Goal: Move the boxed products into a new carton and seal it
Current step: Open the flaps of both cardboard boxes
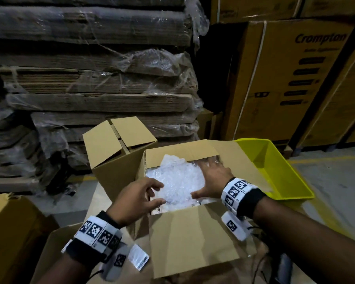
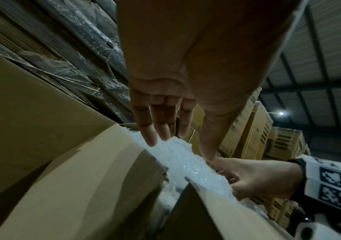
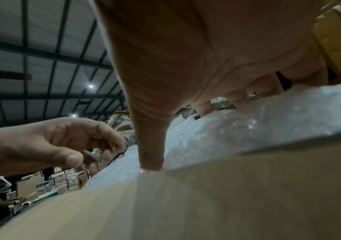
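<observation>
Inside the open carton (image 1: pixel 193 232), bubble wrap (image 1: pixel 178 177) fills the top, covering all but the near left corner, where a box edge (image 1: pixel 157 209) shows the letters "HA". Left hand (image 1: pixel 135 199) reaches over that corner, fingers loosely curled, tips touching the wrap; no firm grip visible. Right hand (image 1: pixel 211 181) lies spread on the wrap at the right edge, fingers straight, thumb pressing down. Behind stands a second carton (image 1: pixel 111 158), flaps open; a yellow bin (image 1: pixel 283 173) sits just right. A large box (image 1: pixel 291 78) beyond reads "Crompton".

We note matt brown cardboard carton (image 1: pixel 195 230); glossy crinkled clear bubble wrap (image 1: pixel 178 179) inside; smooth yellow plastic bin (image 1: pixel 283 171) right.
</observation>
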The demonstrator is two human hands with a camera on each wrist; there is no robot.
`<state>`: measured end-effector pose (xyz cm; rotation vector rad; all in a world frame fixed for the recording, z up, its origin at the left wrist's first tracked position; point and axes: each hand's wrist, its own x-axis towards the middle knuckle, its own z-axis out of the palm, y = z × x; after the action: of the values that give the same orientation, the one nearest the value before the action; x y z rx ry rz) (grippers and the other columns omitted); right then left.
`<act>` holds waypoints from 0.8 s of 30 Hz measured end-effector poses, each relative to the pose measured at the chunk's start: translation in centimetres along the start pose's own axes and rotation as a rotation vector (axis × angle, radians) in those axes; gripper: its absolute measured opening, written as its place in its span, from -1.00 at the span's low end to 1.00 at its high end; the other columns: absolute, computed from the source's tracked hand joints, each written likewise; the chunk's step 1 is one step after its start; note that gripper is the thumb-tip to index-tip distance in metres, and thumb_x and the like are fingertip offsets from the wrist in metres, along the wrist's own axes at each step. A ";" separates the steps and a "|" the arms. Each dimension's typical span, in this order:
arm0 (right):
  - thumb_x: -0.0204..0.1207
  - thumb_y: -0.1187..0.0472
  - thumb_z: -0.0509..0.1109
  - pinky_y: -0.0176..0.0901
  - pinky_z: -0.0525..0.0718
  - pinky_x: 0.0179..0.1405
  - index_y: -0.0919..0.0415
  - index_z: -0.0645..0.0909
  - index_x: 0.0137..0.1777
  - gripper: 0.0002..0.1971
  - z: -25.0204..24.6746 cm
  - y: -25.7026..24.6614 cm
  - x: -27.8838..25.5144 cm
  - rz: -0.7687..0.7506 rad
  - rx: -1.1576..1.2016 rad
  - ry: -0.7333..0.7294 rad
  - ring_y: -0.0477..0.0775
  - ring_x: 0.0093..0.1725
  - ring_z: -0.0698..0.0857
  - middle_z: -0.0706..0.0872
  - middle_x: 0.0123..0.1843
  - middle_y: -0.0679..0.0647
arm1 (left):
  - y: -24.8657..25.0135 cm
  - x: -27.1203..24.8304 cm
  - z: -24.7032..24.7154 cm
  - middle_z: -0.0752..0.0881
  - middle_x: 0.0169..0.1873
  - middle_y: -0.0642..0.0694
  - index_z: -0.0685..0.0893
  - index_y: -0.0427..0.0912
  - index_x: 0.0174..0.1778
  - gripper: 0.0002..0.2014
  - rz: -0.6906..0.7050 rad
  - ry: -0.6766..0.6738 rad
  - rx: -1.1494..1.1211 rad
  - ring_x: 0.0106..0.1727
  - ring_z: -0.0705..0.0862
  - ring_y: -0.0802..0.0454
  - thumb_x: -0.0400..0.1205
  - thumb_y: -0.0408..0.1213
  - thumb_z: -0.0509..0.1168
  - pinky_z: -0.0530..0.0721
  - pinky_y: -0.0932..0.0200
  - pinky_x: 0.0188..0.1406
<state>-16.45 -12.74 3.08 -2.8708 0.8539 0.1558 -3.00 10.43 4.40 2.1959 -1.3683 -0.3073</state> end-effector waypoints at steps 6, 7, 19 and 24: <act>0.22 -0.23 0.54 0.08 0.52 0.39 -0.13 0.14 0.60 -0.03 0.5 -0.1 0.3 -0.058 0.089 0.072 0.25 0.40 0.50 0.53 0.46 0.16 | -0.7 1.4 1.4 0.32 0.55 0.13 0.27 0.15 0.64 0.02 -0.038 -0.051 0.111 0.39 0.51 0.17 0.29 0.08 0.66 0.61 0.18 0.30; 0.27 -0.14 0.54 0.02 0.60 0.28 -0.11 0.16 0.60 -0.08 0.6 -0.1 0.4 -0.072 0.120 0.101 0.22 0.30 0.59 0.61 0.37 0.13 | -0.7 1.6 1.7 0.29 0.59 0.09 0.23 0.14 0.66 0.08 -0.033 -0.050 0.107 0.44 0.49 0.12 0.27 0.08 0.67 0.59 0.12 0.38; 0.31 0.16 0.63 -0.02 0.68 0.21 0.03 0.64 0.30 -0.47 -3.0 2.7 -0.8 -0.259 0.787 0.313 -0.09 0.15 0.72 0.75 0.19 -0.12 | 1.8 3.7 2.5 0.53 0.34 0.16 0.24 0.13 0.67 -0.10 0.071 0.200 -0.102 0.17 0.48 0.16 0.45 0.03 0.56 0.52 0.27 0.14; 0.13 -0.08 0.63 -0.33 0.64 0.15 0.00 0.62 0.21 -0.39 -5.2 3.9 -3.2 -0.336 1.103 0.275 -0.19 0.16 0.68 0.69 0.20 -0.02 | 5.9 5.1 1.8 0.52 0.38 0.23 0.45 0.17 0.39 -0.54 0.143 0.052 -0.404 0.42 0.47 0.33 0.67 -0.36 0.37 0.47 0.15 0.51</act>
<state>-20.91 -15.14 8.26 -1.9279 0.2886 -0.5727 -6.00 3.27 6.53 1.7551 -1.2966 -0.4287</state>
